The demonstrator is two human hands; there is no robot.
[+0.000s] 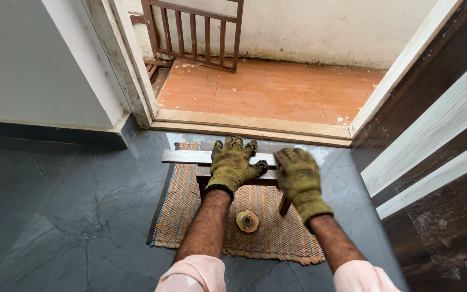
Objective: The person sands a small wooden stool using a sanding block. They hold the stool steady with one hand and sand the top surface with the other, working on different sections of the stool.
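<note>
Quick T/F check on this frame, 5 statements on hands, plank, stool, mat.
1. Both hands wear gloves. True: left hand and right hand are in olive gloves.
2. The left hand lies flat on the plank. True.
3. The plank rests straight on the floor. False: it sits on a small wooden stool.
4. The round disc lies on the woven mat. True.
5. The mat is plain grey. False: it is orange with blue stripes.
</note>
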